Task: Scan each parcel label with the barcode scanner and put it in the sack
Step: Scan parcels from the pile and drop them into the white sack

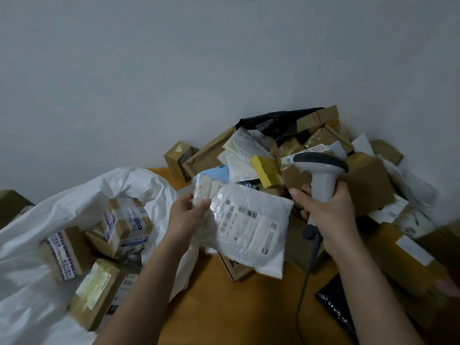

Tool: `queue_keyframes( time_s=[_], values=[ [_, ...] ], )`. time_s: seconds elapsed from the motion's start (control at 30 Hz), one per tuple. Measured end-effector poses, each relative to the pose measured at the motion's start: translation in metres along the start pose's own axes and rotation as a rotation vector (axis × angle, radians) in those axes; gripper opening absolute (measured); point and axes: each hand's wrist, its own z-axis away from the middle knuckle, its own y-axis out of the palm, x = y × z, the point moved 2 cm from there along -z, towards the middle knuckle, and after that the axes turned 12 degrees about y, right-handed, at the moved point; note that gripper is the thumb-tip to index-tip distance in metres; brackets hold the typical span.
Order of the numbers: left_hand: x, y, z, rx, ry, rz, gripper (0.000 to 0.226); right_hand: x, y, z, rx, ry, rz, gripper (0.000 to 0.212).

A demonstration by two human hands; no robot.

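Open white sack (pixel 49 220) at left holding taped boxes, parcel heap (pixel 323 145) at right on orange worktop (pixel 236 307), white mailer (pixel 249 227) pinched by left hand (pixel 189 215), barcode scanner (pixel 321 175) gripped in right hand (pixel 331 215) just beside

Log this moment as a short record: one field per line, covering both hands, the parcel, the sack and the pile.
left hand: pinches the left edge of the white poly mailer
right hand: grips the grey barcode scanner by its handle
mailer label: faces up, print blurred
white sack: open at left, several taped cardboard boxes inside
parcel pile: heaped against the wall at right
surface: orange table
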Motion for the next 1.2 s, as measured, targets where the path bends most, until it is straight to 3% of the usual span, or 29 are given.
queue_keyframes(
  time_s=[0.07,0.17,0.27,0.37,0.47,0.53,0.57,0.6,0.67,0.73,0.83,1.0,1.2],
  values=[
    [-0.008,0.002,0.0,0.139,0.097,-0.173,0.003,0.002,-0.001,-0.004,0.058,-0.013,0.14,0.06],
    [-0.02,0.014,0.001,0.312,0.19,-0.226,0.009,-0.003,0.009,-0.003,0.215,0.076,0.344,0.073],
    [-0.033,0.03,0.004,0.386,0.218,-0.184,0.011,-0.016,0.021,0.004,0.281,0.114,0.368,0.062],
    [-0.036,0.036,0.004,0.315,0.272,-0.248,0.016,-0.023,0.018,0.003,0.148,0.117,0.355,0.044],
    [-0.019,0.03,-0.001,0.091,0.261,-0.276,0.082,-0.024,0.011,-0.005,0.026,0.152,0.21,0.04],
    [-0.004,0.03,0.005,0.112,0.127,-0.156,0.114,-0.021,0.007,-0.008,-0.051,0.159,0.102,0.037],
    [0.003,0.032,0.012,0.188,0.026,-0.091,0.117,-0.019,0.006,-0.009,-0.079,0.164,0.05,0.037],
    [0.011,0.035,0.019,0.287,-0.088,-0.015,0.114,-0.018,0.006,-0.01,-0.096,0.173,0.005,0.038],
    [0.021,0.042,0.033,0.459,-0.244,0.153,0.084,-0.017,0.008,-0.011,-0.106,0.203,-0.073,0.037],
    [0.027,0.048,0.039,0.489,-0.253,0.277,0.051,-0.017,0.01,-0.011,-0.091,0.217,-0.119,0.034],
    [0.029,0.045,0.035,0.347,-0.191,0.328,0.037,-0.014,0.01,-0.006,-0.066,0.19,-0.106,0.028],
    [0.03,0.032,0.026,0.097,-0.135,0.211,0.027,0.006,0.01,0.013,0.029,0.11,0.035,0.019],
    [0.04,0.029,0.018,-0.033,-0.184,0.217,0.034,0.041,0.009,0.045,0.241,0.107,0.148,0.027]
  ],
)
